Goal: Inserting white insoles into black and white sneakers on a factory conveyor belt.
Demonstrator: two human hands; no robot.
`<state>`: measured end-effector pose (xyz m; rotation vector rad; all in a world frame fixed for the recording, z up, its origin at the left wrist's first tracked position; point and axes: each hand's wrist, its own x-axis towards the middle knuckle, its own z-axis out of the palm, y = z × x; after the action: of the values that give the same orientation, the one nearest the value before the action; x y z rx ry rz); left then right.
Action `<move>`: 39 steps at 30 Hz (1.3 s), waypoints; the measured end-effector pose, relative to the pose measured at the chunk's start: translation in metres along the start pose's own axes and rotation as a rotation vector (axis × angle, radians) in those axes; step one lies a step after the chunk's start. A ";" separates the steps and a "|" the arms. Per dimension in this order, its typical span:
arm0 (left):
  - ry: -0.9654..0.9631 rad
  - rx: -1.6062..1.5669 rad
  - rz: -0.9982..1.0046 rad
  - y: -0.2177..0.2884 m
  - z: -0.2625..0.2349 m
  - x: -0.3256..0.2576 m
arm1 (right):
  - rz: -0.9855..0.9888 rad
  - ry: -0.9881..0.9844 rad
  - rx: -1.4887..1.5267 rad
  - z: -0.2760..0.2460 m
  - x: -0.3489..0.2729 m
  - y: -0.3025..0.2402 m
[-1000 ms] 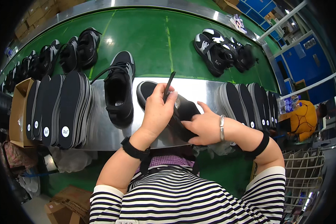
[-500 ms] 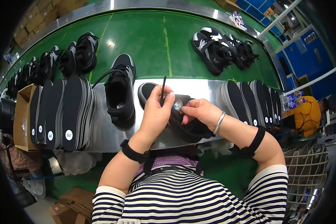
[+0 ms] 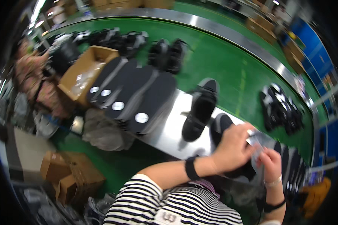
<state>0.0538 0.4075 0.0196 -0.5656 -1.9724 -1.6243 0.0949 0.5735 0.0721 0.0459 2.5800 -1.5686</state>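
Black, the nearer shoe [image 3: 222, 125] lies right under the grip, its toe pointing away past the left hand [image 3: 232, 148] and its darker rear showing below the fingers. That hand is bent over the shoe, fingers held near each other, a small whitish piece [image 3: 249, 138] at their tips; blur keeps me from telling whether they are clamped on it. Just beside, the right hand [image 3: 272, 161] has thumb and forefinger close together at something pale and smeared between the hands, and whether they pinch it I cannot tell either. The left hand and wrist hide most of the shoe's middle. To its left, well clear of the fingers, stands a second shoe [image 3: 201, 108], toe over the green belt [image 3: 223, 73], heel on the steel ledge [image 3: 165, 129]. Right stacks of insoles [image 3: 291, 161] crowd close behind the right hand; larger left stacks [image 3: 154, 95] lean in a row across the ledge, next to an open carton [image 3: 72, 77] with clear plastic inside. More shoes [image 3: 281, 108] sit on the belt at right, others [image 3: 166, 54] at upper left. Below, a brown box [image 3: 73, 174] rests on the floor; a person in a floral top [image 3: 35, 78] is at far left.
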 end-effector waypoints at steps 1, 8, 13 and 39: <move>-0.151 0.022 0.007 0.009 -0.010 0.000 | -0.073 -0.014 -0.129 0.001 -0.003 -0.007; -0.463 -0.033 -0.101 0.021 -0.098 0.004 | -0.241 -0.213 -0.421 0.025 -0.015 -0.026; 0.218 0.621 -0.109 -0.029 -0.253 0.045 | -0.189 -0.297 -0.718 0.005 -0.026 -0.022; -0.529 0.141 -0.089 -0.015 -0.078 -0.012 | 0.112 -0.874 -0.883 0.021 0.068 0.010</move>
<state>0.0638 0.3282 0.0115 -0.9366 -2.4970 -1.4718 0.0297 0.5574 0.0454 -0.4492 2.1953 -0.1777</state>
